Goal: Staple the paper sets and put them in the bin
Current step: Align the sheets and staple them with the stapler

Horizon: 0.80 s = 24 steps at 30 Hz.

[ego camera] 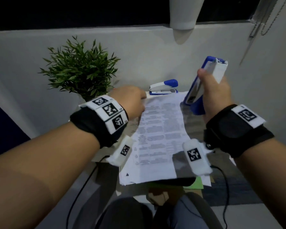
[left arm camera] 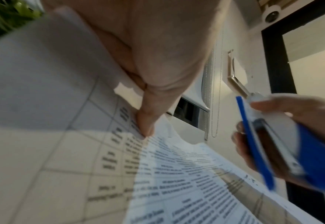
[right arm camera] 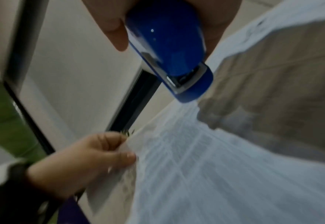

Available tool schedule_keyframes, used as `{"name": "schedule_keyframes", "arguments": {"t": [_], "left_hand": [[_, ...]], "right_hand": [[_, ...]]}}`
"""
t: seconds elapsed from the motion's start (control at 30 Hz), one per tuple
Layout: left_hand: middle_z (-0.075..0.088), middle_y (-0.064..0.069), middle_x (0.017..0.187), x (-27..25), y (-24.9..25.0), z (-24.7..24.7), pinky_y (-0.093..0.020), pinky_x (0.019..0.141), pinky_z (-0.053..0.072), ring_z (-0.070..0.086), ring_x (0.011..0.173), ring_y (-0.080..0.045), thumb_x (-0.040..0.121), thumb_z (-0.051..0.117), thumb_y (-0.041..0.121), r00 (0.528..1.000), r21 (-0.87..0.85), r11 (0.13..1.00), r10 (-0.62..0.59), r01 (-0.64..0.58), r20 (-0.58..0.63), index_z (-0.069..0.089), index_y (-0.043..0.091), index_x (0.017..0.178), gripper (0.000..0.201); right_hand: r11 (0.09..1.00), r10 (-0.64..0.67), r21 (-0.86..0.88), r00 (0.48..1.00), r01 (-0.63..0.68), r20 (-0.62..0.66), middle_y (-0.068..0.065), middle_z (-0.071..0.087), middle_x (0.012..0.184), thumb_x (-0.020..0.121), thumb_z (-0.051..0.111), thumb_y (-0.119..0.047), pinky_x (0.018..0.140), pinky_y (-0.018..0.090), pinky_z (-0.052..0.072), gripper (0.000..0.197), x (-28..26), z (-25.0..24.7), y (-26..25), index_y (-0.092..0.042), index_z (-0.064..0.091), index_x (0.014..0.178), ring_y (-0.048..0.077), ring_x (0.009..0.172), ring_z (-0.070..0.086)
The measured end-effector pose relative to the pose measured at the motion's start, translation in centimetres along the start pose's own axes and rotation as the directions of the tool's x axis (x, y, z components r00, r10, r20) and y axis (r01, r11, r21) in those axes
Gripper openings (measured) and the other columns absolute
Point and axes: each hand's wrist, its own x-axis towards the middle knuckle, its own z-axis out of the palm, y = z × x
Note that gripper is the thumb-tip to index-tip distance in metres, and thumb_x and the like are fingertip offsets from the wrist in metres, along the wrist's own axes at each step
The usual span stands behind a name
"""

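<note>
A set of printed paper sheets (ego camera: 158,138) is lifted over the small table, its far left corner pinched by my left hand (ego camera: 132,100). In the left wrist view the thumb presses the paper set (left arm camera: 186,174) at its top edge. My right hand (ego camera: 216,95) grips a blue and white stapler (ego camera: 203,83), held upright just right of the sheets' far edge and apart from them. The right wrist view shows the stapler (right arm camera: 169,50) with its mouth pointing down toward the paper set (right arm camera: 205,174), and the left hand (right arm camera: 92,159) pinching the sheets' edge.
A second blue and white stapler (ego camera: 163,87) sits on the table behind the sheets. A potted green plant (ego camera: 79,68) stands at the back left. Green paper (ego camera: 195,184) and more sheets lie under the lifted set. A white wall lies beyond.
</note>
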Motion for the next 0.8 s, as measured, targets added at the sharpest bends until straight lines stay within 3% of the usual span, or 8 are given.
{"name": "schedule_keyframes", "arguments": {"t": [0.1, 0.17, 0.3, 0.4, 0.53, 0.63, 0.7, 0.8], "left_hand": [[0.049, 0.004, 0.082, 0.1, -1.2, -0.1, -0.025, 0.065, 0.033, 0.047, 0.078, -0.019, 0.087, 0.058, 0.025, 0.999, -0.03, 0.999, -0.039, 0.039, -0.022, 0.065, 0.024, 0.099, 0.014], [0.049, 0.005, 0.075, -0.1, -1.3, 0.4, -0.026, 0.059, 0.032, 0.051, 0.079, -0.021, 0.087, 0.056, 0.024, 0.999, -0.026, 0.999, -0.033, 0.033, -0.02, 0.064, 0.023, 0.089, 0.008], [0.056, 0.004, 0.078, -0.9, -0.7, 2.3, -0.026, 0.061, 0.031, 0.054, 0.083, -0.021, 0.091, 0.05, 0.023, 0.999, 0.031, 0.998, 0.048, -0.048, 0.0, 0.057, 0.024, 0.083, 0.012], [0.063, 0.002, 0.102, -1.6, -0.4, 3.8, -0.027, 0.063, 0.036, 0.058, 0.094, -0.021, 0.093, 0.046, 0.017, 0.985, 0.168, 0.97, 0.169, -0.173, 0.039, 0.063, 0.024, 0.106, 0.022], [0.057, 0.002, 0.123, -2.4, -0.4, 5.2, -0.031, 0.076, 0.05, 0.057, 0.108, -0.022, 0.093, 0.044, 0.009, 0.917, 0.24, 0.888, 0.36, -0.393, 0.169, 0.051, 0.023, 0.131, 0.041], [0.06, 0.002, 0.125, -3.4, -0.5, 5.5, -0.03, 0.077, 0.048, 0.058, 0.11, -0.024, 0.091, 0.049, 0.01, 0.876, 0.096, 0.879, 0.446, -0.467, 0.183, 0.06, 0.018, 0.123, 0.035], [0.066, -0.002, 0.113, -3.9, -0.3, 5.8, -0.035, 0.069, 0.054, 0.064, 0.097, -0.029, 0.079, 0.062, 0.003, 0.854, 0.097, 0.854, 0.492, -0.511, 0.166, 0.068, 0.012, 0.107, 0.031], [0.057, 0.004, 0.127, -4.2, 0.2, 6.2, -0.035, 0.084, 0.051, 0.054, 0.114, -0.023, 0.088, 0.053, 0.01, 0.881, 0.125, 0.886, 0.412, -0.447, 0.234, 0.06, 0.016, 0.121, 0.034]], "right_hand": [[0.984, 0.171, -0.074, 0.973, -0.161, 0.152, 0.009, 0.066, 0.086, 0.073, 0.065, -0.035, 0.071, 0.038, 0.057, 0.033, -1.2, -1.4, 1.9, -0.011, 0.064, 0.096, 0.021, 0.074, 0.061], [0.949, 0.313, -0.046, 0.914, -0.312, 0.259, 0.019, 0.063, 0.089, 0.086, 0.062, -0.022, 0.08, 0.052, 0.055, 0.022, -2.5, -1.8, 3.3, -0.004, 0.061, 0.1, 0.029, 0.07, 0.062], [0.877, 0.474, -0.083, 0.826, -0.473, 0.306, 0.024, 0.067, 0.096, 0.089, 0.06, -0.024, 0.076, 0.047, 0.056, 0.033, -3.9, -2.1, 5.1, -0.003, 0.058, 0.115, 0.032, 0.072, 0.066], [0.87, 0.484, -0.078, 0.818, -0.486, 0.312, 0.021, 0.066, 0.096, 0.089, 0.059, -0.026, 0.075, 0.042, 0.055, 0.034, -3.9, -2.3, 5.7, -0.005, 0.058, 0.115, 0.03, 0.074, 0.064], [0.865, 0.498, -0.095, 0.816, -0.494, 0.294, 0.021, 0.068, 0.103, 0.087, 0.062, -0.032, 0.089, 0.051, 0.052, 0.036, -3.8, -2.3, 6.0, -0.008, 0.058, 0.113, 0.037, 0.084, 0.066], [0.861, 0.507, -0.117, 0.814, -0.496, 0.281, 0.021, 0.069, 0.103, 0.073, 0.068, -0.042, 0.09, 0.06, 0.049, 0.052, -3.9, -2.4, 6.0, -0.009, 0.06, 0.112, 0.044, 0.097, 0.064], [0.86, 0.505, -0.095, 0.815, -0.5, 0.284, 0.017, 0.071, 0.093, 0.077, 0.066, -0.039, 0.091, 0.059, 0.048, 0.044, -3.8, -2.6, 6.2, -0.007, 0.062, 0.108, 0.044, 0.091, 0.064], [0.861, 0.502, -0.077, 0.813, -0.503, 0.296, 0.014, 0.07, 0.084, 0.088, 0.06, -0.031, 0.09, 0.057, 0.048, 0.026, -3.6, -2.9, 6.6, -0.007, 0.062, 0.1, 0.037, 0.083, 0.06]]}}
